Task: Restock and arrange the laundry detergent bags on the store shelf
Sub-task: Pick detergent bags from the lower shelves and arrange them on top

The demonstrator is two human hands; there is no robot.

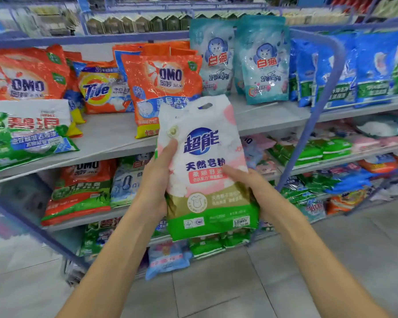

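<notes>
I hold a white, pink and green detergent bag [205,166] upright in front of the grey store shelf [115,138]. My left hand [155,180] grips its left edge with the thumb across the front. My right hand [254,187] grips its right side, thumb on the front. The bag's cut-out handle is at the top. Behind it on the shelf stands an orange OMO bag [161,86], partly hidden by the held bag.
The same shelf carries another OMO bag [25,74], a Tide bag [101,90], a green-white bag [28,131] lying at the left, two teal bags [262,60] and blue bags [345,70]. Lower shelves are packed with bags. A blue bag [168,258] lies by the tiled floor.
</notes>
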